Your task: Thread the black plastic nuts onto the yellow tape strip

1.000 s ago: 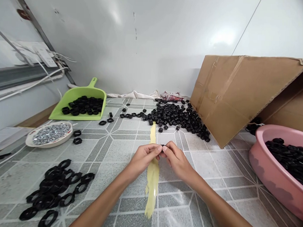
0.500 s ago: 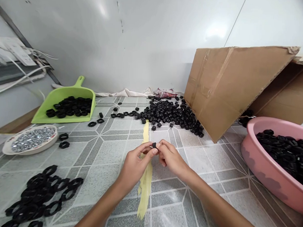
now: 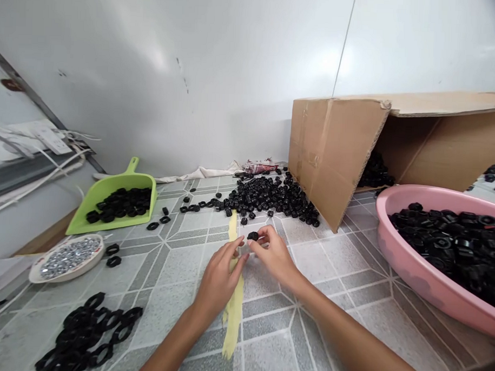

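Between the thumb and fingers of my right hand [image 3: 274, 257] is a small black ring-shaped part [image 3: 253, 236], like a plastic nut. My left hand [image 3: 222, 271] is just left of it, thumb and fingers apart with nothing between them. Both hands are above the patterned grey floor, over a strip of yellow tape [image 3: 233, 320]. Beyond them a heap of small black parts [image 3: 267, 196] spreads out, with a few loose ones trailing left. Larger black rings [image 3: 84, 331] lie in a pile at the lower left.
A green dustpan [image 3: 128, 178] holds black rings; a shallow white dish [image 3: 35, 275] of small shiny metal pieces stands before it. To the right are a tilted cardboard box [image 3: 333, 150] and a pink basin [image 3: 386, 228] full of black parts. A pale wall [image 3: 234, 87] closes the back.
My left hand has let go of the black part and drawn slightly left and down. The right hand keeps it, now turned. The camera view has shifted up and right.
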Demonstrator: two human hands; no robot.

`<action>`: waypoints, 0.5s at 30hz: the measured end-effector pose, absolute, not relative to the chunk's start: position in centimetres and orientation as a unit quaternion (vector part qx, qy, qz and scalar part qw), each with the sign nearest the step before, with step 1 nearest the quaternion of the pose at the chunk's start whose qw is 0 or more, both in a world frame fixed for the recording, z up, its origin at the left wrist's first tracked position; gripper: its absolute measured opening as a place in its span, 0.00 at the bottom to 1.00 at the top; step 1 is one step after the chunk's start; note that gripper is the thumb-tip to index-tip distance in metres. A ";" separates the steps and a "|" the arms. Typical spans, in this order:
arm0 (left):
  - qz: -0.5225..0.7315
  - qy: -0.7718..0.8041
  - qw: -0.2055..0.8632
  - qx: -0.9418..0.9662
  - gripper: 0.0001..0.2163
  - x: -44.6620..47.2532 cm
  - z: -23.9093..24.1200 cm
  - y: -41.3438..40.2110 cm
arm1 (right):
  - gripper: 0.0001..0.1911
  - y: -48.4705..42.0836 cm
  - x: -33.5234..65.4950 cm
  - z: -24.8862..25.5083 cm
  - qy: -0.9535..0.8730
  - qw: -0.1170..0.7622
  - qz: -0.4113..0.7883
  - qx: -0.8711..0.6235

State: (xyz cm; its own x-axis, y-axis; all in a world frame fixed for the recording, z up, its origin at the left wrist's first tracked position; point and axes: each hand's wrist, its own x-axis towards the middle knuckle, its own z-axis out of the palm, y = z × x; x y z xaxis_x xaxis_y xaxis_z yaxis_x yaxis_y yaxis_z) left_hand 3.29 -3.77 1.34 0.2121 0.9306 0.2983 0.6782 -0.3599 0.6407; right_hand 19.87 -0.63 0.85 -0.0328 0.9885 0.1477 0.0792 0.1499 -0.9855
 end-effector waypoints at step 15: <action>0.311 0.518 0.093 0.791 0.10 3.4 0.1 -3.2 | 0.16 -8.7 28.8 7.5 -0.637 0.481 0.171 -0.577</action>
State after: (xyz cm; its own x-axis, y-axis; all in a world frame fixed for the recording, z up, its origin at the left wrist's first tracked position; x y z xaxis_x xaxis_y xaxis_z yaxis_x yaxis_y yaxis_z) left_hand 3.37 -3.24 0.13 0.2701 0.8778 0.3956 0.7615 -0.4462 0.4701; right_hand 28.84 -8.67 7.49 0.1303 0.9001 0.4157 0.5708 0.2747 -0.7738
